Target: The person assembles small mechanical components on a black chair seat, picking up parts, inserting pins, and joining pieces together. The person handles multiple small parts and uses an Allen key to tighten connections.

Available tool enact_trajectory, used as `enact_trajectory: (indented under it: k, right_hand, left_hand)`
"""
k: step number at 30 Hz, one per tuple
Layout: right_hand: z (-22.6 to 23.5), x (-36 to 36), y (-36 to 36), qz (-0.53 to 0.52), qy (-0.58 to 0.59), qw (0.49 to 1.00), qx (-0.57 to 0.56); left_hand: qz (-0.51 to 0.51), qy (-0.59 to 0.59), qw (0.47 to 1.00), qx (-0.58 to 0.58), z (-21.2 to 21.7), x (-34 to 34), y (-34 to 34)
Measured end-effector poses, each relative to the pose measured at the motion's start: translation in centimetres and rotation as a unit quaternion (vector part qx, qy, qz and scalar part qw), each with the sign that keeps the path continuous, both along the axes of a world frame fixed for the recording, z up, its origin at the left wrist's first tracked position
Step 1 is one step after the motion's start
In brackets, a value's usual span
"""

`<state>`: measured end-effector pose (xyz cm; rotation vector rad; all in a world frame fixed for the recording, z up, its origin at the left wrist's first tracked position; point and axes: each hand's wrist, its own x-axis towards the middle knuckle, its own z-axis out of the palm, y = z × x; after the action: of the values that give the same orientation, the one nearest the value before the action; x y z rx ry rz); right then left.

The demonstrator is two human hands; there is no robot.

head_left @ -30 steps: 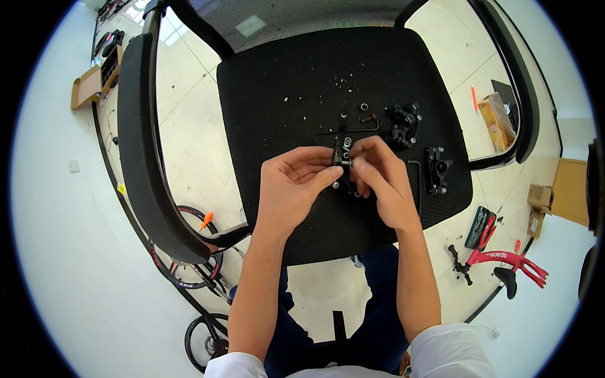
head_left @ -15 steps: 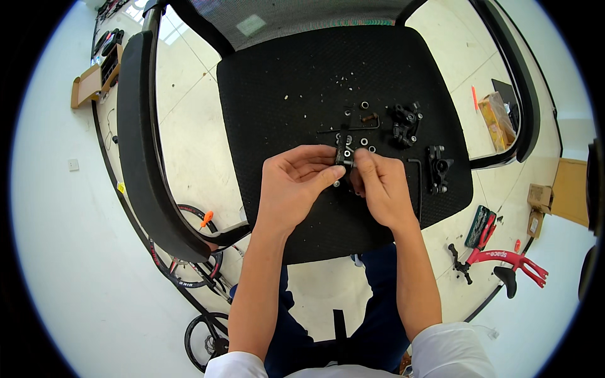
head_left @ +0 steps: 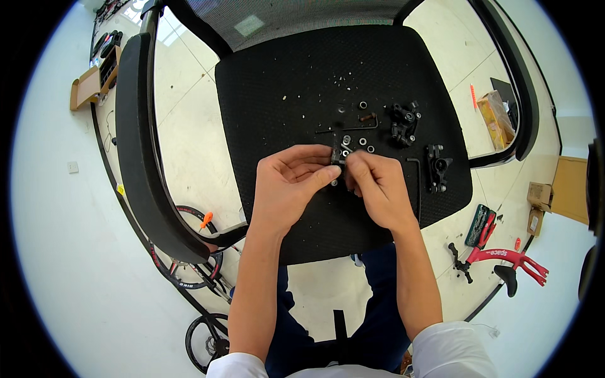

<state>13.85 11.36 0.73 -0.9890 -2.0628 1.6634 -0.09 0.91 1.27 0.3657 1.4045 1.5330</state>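
Note:
My left hand (head_left: 283,183) pinches a small dark metal part (head_left: 336,153) upright between thumb and fingers, above the chair seat. Against its right side, the closed fingertips of my right hand (head_left: 381,186) press together; what they grip is hidden. Just beyond the fingers lie several small metal washers (head_left: 363,142) and a hex key (head_left: 354,130) with a brownish bolt (head_left: 367,118) by its bent end. To the right rest two black brake-caliper-like parts, one farther (head_left: 403,123) and one nearer (head_left: 437,167). A second hex key (head_left: 419,189) lies beside my right hand.
The black chair seat (head_left: 265,94) carries scattered pale crumbs. Armrests (head_left: 132,145) flank it. On the floor at right lie a red bicycle frame (head_left: 498,255), a green case (head_left: 480,225) and cardboard boxes (head_left: 540,193); at lower left stand bicycle wheels (head_left: 205,340).
My right fingertips have moved slightly left, closer to the dark part. A short silver piece seen between the hands before is now mostly covered. The parts on the seat lie as before.

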Motion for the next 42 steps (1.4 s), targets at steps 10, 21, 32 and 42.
enact_trajectory:
  k: [10,21,32,42]
  right_hand:
    - [-1.3,-0.7,1.5,0.041,-0.046,0.970,0.234]
    - [0.5,2.1,3.7,-0.029,-0.109,0.987,0.113]
    - [0.6,2.8,2.9,0.003,-0.159,0.985,0.070]
    - [1.4,1.1,2.2,-0.113,0.155,0.975,-0.109]
  left_hand:
    - [0.140,-0.245,0.950,0.136,-1.7,-2.0,-1.1]
    - [0.105,-0.225,0.962,0.111,-1.2,-2.0,-1.5]
    - [0.075,-0.166,0.981,0.070,-1.1,-1.2,-1.1]
    - [-0.034,-0.075,0.996,0.033,-0.6,0.2,-0.4]
